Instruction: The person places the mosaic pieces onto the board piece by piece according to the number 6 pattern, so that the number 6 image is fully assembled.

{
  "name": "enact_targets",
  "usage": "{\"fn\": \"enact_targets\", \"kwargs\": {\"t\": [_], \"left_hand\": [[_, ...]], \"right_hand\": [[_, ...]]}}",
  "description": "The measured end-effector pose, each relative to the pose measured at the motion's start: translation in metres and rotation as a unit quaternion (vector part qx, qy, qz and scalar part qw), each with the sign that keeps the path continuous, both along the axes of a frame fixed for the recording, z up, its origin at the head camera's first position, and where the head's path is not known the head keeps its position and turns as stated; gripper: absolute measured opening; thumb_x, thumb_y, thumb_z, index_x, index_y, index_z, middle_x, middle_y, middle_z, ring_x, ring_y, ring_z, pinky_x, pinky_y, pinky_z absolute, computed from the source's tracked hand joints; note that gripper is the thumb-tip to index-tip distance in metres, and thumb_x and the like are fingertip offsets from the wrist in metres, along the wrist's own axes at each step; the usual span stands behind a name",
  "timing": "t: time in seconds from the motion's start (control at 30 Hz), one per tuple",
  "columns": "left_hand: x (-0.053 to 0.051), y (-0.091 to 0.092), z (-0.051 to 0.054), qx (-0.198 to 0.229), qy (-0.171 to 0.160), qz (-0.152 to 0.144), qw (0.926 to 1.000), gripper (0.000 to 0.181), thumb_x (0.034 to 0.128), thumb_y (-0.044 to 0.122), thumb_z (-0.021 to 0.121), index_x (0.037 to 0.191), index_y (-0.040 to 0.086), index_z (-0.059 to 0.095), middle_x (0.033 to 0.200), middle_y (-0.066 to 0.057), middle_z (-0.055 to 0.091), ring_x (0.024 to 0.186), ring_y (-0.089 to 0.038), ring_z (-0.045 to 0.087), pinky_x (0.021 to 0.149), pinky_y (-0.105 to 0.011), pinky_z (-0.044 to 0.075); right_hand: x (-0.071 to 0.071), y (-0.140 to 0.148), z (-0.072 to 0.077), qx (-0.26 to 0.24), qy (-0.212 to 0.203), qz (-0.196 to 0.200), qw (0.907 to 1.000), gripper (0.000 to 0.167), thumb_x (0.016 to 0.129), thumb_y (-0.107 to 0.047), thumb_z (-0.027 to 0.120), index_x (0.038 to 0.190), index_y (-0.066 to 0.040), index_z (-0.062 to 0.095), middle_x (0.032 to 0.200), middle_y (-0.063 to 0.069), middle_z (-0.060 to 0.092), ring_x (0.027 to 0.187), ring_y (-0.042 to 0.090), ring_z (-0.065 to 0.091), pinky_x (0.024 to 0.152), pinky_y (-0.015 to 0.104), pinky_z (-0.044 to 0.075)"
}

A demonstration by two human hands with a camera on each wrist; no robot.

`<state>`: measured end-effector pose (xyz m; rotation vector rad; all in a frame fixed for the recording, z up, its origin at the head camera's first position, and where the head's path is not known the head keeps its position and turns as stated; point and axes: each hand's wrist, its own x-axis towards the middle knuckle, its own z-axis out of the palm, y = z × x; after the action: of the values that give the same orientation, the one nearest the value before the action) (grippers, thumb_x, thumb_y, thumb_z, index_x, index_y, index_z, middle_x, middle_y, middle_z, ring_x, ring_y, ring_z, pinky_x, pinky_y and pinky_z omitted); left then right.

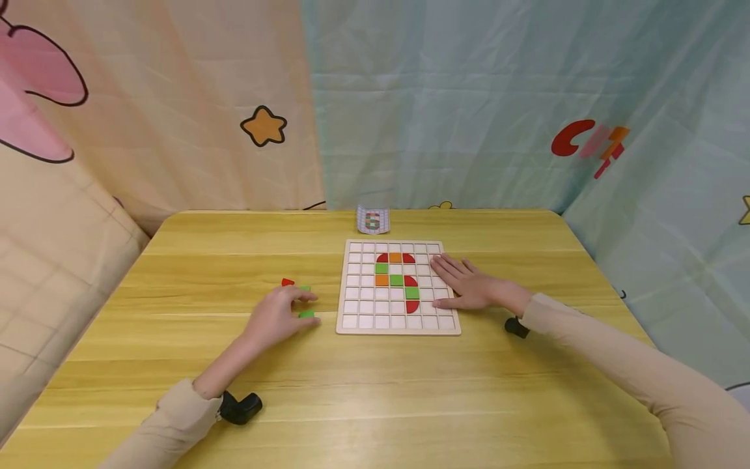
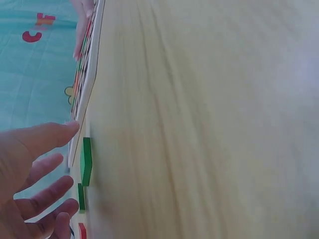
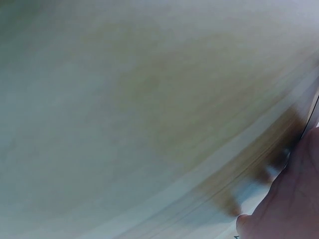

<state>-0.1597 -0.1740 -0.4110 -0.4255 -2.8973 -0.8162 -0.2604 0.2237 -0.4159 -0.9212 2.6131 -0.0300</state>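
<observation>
A wooden grid board (image 1: 398,331) lies mid-table, with red, orange and green pieces set in its cells in a curving pattern. To its left, my left hand (image 1: 275,319) hovers with thumb and fingers parted over a green square tile (image 1: 307,314). Another green tile (image 1: 305,288) and a red piece (image 1: 288,282) are partly covered by that hand. In the left wrist view the near green tile (image 2: 86,162) stands apart from the fingertips. My right hand (image 1: 471,288) rests flat on the board's right edge, fingers spread.
Behind the board a small printed card (image 1: 373,221) shows a similar coloured pattern on a grid. The wooden table (image 1: 375,404) runs back to patterned curtains (image 1: 469,117). Each wrist carries a black device (image 1: 240,408).
</observation>
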Motion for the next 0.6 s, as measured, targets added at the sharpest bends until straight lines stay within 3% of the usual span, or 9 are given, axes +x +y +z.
{"fn": "enact_targets", "kwargs": {"t": [0.37, 0.6], "left_hand": [[0.0044, -0.0055, -0.0029, 0.018, -0.055, 0.029, 0.9979, 0.039, 0.0758, 0.021, 0.081, 0.111, 0.005, 0.071, 0.111, -0.012, 0.071, 0.100, -0.030, 0.065, 0.083, -0.046, 0.052], [0.0035, -0.0059, -0.0006, 0.017, -0.075, 0.043, 0.9961, 0.034, 0.0769, 0.019, 0.080, 0.108, 0.006, 0.074, 0.105, -0.011, 0.073, 0.094, -0.025, 0.065, 0.076, -0.041, 0.050]], "right_hand": [[-0.0001, 0.0014, 0.0009, 0.004, -0.001, -0.003, 1.0000, 0.095, 0.090, -0.073, 0.033, 0.155, -0.015, -0.007, 0.162, 0.006, -0.012, 0.150, 0.027, -0.010, 0.118, 0.056, 0.002], [0.0012, -0.0001, 0.0026, 0.000, 0.000, 0.000, 1.0000, 0.094, 0.091, -0.070, 0.035, 0.155, -0.014, -0.006, 0.162, 0.007, -0.011, 0.150, 0.028, -0.009, 0.118, 0.057, 0.002]]}}
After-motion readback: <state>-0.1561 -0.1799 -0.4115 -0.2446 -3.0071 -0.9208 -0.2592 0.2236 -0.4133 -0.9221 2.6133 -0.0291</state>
